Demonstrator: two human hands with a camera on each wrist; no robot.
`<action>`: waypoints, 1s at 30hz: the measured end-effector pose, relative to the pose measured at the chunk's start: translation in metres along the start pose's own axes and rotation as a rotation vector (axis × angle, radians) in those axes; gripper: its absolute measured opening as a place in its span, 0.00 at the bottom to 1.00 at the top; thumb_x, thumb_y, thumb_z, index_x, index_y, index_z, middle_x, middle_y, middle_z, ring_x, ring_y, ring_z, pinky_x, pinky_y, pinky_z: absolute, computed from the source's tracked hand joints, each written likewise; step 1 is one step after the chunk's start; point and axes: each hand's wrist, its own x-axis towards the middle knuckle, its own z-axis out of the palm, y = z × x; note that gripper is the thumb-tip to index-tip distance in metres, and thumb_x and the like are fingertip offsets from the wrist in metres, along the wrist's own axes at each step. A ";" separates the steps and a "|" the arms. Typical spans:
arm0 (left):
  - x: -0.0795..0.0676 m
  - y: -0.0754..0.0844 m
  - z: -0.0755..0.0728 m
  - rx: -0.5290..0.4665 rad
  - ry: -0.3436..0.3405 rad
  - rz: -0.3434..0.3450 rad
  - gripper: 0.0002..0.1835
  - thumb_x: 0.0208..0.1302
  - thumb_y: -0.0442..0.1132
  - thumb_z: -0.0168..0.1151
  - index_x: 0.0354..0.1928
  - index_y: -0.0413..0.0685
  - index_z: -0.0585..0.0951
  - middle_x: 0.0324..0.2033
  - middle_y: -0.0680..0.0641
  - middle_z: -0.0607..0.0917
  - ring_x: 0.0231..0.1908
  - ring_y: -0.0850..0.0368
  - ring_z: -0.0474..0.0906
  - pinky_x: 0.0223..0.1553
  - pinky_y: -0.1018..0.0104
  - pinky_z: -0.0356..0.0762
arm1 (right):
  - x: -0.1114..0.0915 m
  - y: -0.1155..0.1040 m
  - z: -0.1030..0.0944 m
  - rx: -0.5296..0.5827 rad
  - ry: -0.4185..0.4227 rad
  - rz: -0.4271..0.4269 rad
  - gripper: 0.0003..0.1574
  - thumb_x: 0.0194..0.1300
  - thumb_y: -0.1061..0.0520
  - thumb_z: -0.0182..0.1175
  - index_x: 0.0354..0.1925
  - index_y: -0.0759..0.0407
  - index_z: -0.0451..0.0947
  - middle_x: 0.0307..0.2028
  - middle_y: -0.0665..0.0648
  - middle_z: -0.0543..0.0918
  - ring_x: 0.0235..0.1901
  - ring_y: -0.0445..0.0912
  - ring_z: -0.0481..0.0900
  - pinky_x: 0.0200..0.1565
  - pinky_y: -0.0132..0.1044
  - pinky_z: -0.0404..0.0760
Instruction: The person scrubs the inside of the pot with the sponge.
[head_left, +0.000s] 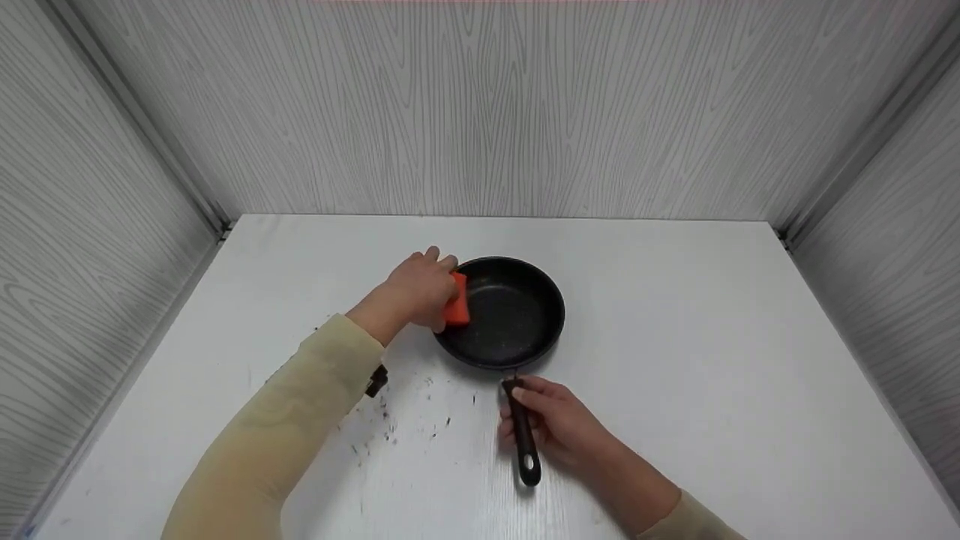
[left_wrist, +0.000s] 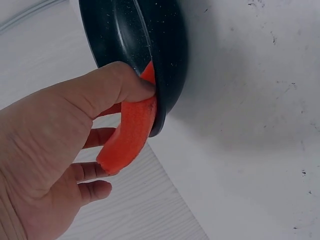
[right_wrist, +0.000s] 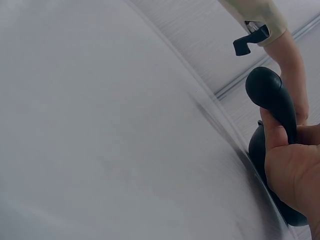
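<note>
In the head view, our left hand (head_left: 421, 289) pinches an orange sponge (head_left: 459, 307) at the left edge of a black pan (head_left: 514, 319); our right hand (head_left: 562, 424) grasps its handle (head_left: 524, 435). In the left wrist view, our thumb (left_wrist: 122, 85) presses the bent sponge. In the right wrist view, our fingers (right_wrist: 274, 134) hold the handle.

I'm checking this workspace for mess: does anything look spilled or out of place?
Yes: dark specks lie scattered on the white tabletop between the left sleeve and the frying pan's handle, looking like spilled debris; what they are is unclear.
</note>
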 end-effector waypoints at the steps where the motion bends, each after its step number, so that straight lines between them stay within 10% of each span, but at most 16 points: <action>1: -0.001 0.000 0.000 -0.008 -0.004 0.000 0.15 0.59 0.48 0.77 0.47 0.54 0.91 0.57 0.41 0.78 0.55 0.40 0.69 0.57 0.46 0.72 | 0.000 0.000 0.000 -0.001 0.000 0.000 0.19 0.82 0.60 0.54 0.62 0.73 0.71 0.37 0.60 0.86 0.32 0.48 0.91 0.35 0.38 0.88; 30: -0.013 -0.004 0.001 -0.205 -0.064 0.034 0.15 0.58 0.48 0.75 0.48 0.57 0.91 0.50 0.44 0.80 0.48 0.43 0.68 0.48 0.51 0.72 | 0.000 -0.001 0.001 0.002 0.009 0.007 0.22 0.81 0.61 0.54 0.63 0.76 0.69 0.37 0.61 0.86 0.33 0.49 0.90 0.40 0.45 0.89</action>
